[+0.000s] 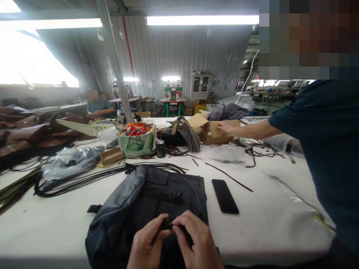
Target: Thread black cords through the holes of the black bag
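Note:
A black bag [123,205] with straps and a buckle lies flat on the white table in front of me. Over its near part, my left hand [150,241] pinches a small black piece between thumb and fingers; its exact kind is too small to make out. My right hand [195,239] meets it fingertip to fingertip, closed on the same small black piece. Just right of the bag, a black phone [225,196] rests on the table.
At right a co-worker's hand [226,127] reaches into a cardboard box [218,138]. Behind the bag stand a green carton [137,145] and a dark jar [160,148]. Black cords [84,184] and a plastic bag [75,160] lie left; brown strips [228,176] lie right.

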A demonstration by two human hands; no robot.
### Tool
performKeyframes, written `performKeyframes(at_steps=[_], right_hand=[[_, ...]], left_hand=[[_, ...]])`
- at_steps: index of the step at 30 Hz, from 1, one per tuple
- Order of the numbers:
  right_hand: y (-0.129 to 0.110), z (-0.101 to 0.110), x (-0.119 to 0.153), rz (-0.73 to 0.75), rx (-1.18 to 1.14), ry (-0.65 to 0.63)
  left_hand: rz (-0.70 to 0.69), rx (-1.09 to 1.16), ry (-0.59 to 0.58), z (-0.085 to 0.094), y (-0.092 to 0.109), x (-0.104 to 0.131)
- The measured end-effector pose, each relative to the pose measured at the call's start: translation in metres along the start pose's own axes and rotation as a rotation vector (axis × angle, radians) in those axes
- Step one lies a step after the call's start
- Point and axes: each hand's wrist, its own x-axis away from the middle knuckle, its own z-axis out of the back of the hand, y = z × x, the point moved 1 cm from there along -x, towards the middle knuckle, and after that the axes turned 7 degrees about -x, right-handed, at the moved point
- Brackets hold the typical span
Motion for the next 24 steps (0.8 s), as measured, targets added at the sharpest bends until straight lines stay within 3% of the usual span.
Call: performKeyframes(at_steps=[6,13,24], right_hand=[[0.001,0.000,0.000,0.001,-0.028,-0.045],[0.000,0.002,-0.001,0.050,0.049,-0.054],[-0.005,0.008,-0.012,0.210,0.199,-0.074]], left_hand=[[-0.026,-0.013,0.014,0.006,0.006,-0.006],[-0.030,-0.050,0.012,0.001,-0.001,0.004],[-0.041,-0.056,0.019,0.001,-0.001,0.004]])
